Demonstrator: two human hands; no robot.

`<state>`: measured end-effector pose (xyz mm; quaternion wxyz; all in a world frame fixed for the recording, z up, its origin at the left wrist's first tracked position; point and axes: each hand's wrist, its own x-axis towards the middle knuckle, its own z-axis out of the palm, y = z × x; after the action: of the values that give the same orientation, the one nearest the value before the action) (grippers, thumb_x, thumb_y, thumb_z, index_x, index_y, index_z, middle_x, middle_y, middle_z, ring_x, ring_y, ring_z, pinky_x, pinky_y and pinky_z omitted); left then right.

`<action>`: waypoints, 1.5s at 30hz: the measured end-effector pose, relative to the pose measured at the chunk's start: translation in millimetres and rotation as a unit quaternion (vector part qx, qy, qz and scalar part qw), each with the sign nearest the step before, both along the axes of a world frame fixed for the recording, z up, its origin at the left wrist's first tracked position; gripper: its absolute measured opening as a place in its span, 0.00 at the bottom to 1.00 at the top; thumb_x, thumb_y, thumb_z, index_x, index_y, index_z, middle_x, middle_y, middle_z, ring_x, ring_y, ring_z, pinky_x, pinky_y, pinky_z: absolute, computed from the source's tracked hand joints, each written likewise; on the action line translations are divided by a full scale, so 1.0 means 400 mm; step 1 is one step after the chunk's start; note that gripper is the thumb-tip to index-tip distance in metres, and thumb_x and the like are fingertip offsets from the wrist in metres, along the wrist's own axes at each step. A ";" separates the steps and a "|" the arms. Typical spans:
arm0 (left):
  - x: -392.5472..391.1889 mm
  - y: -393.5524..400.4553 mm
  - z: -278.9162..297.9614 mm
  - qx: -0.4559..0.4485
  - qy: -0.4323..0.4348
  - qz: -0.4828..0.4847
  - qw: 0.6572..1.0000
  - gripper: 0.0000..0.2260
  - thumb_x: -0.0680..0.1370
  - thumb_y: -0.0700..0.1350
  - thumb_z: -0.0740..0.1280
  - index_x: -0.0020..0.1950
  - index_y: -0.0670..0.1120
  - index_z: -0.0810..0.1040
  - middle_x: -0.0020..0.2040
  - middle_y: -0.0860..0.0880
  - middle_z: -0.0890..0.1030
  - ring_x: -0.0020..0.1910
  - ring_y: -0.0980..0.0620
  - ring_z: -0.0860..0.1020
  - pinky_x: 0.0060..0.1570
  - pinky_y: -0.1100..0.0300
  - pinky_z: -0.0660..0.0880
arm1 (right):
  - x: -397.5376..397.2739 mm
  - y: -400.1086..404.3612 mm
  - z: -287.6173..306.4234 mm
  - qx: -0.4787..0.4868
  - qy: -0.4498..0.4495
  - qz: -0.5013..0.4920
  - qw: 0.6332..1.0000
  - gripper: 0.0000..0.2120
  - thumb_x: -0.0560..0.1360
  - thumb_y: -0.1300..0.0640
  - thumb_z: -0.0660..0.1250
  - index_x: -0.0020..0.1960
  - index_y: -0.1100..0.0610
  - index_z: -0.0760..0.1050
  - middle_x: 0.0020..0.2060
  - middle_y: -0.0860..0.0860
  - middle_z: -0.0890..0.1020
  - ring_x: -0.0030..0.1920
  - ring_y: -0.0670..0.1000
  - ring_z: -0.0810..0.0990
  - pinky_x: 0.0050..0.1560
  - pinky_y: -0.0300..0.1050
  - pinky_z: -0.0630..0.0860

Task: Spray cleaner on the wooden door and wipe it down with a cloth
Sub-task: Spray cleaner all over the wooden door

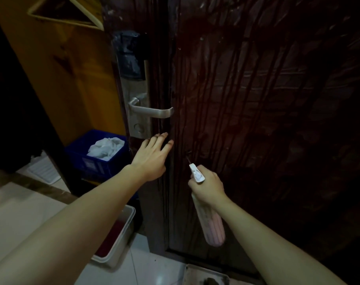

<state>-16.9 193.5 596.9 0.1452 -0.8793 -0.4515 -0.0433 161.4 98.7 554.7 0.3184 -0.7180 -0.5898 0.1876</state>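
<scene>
The dark brown wooden door (257,99) fills the right of the view, streaked with wet runs. My right hand (209,187) grips a pale pink spray bottle (212,225) by its neck, white nozzle pointing up at the door's lower middle. My left hand (152,155) has straight fingers, and its fingertips touch the door's edge just below the silver lever handle (152,112). A white cloth (106,148) lies crumpled in a blue crate (82,161) on the floor to the left.
A metal lock plate with a taped-over dark box (132,56) sits above the handle. A white bin with a red lining (117,239) stands under my left forearm. A grey tray (205,274) lies on the tiled floor at the door's foot. Orange wooden panelling is at the left.
</scene>
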 end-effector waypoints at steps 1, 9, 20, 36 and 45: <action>-0.001 0.001 -0.003 -0.002 0.001 -0.001 1.000 0.36 0.75 0.51 0.64 0.78 0.47 0.50 0.77 0.41 0.49 0.75 0.42 0.52 0.71 0.48 0.55 | -0.007 0.002 -0.002 0.002 -0.009 -0.001 1.000 0.05 0.69 0.54 0.65 0.41 0.54 0.71 0.37 0.49 0.79 0.40 0.54 0.78 0.43 0.50 0.75; 0.012 0.019 -0.025 -0.022 -0.015 -0.018 0.999 0.34 0.76 0.51 0.64 0.78 0.46 0.53 0.77 0.41 0.51 0.75 0.42 0.53 0.71 0.47 0.56 | -0.014 0.007 -0.013 0.009 0.052 -0.006 0.999 0.09 0.65 0.48 0.62 0.42 0.52 0.71 0.37 0.49 0.79 0.39 0.52 0.79 0.43 0.58 0.78; -0.014 0.020 -0.048 -0.023 -0.009 -0.023 0.999 0.24 0.74 0.50 0.64 0.69 0.45 0.69 0.75 0.41 0.56 0.72 0.42 0.56 0.69 0.47 0.57 | -0.077 0.033 -0.013 0.035 0.032 0.003 0.999 0.05 0.69 0.55 0.65 0.41 0.53 0.69 0.37 0.47 0.75 0.42 0.51 0.74 0.41 0.52 0.74; -0.084 0.015 -0.033 -0.037 0.016 0.015 0.999 0.34 0.74 0.45 0.66 0.77 0.44 0.54 0.76 0.42 0.51 0.74 0.42 0.51 0.72 0.46 0.56 | -0.153 0.073 0.024 0.074 0.038 0.008 0.996 0.07 0.70 0.56 0.67 0.41 0.52 0.68 0.37 0.50 0.77 0.40 0.54 0.76 0.40 0.51 0.74; -0.078 0.026 -0.035 -0.041 0.020 0.021 0.999 0.37 0.74 0.46 0.68 0.77 0.44 0.51 0.76 0.42 0.51 0.74 0.42 0.52 0.72 0.48 0.56 | -0.157 0.083 0.046 0.086 0.045 0.024 0.995 0.05 0.66 0.51 0.62 0.37 0.50 0.66 0.35 0.50 0.78 0.38 0.55 0.77 0.40 0.55 0.75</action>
<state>-48.1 203.8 583.0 0.1188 -0.8754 -0.4685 -0.0038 98.4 131.7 573.2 0.4004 -0.6643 -0.6063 0.1755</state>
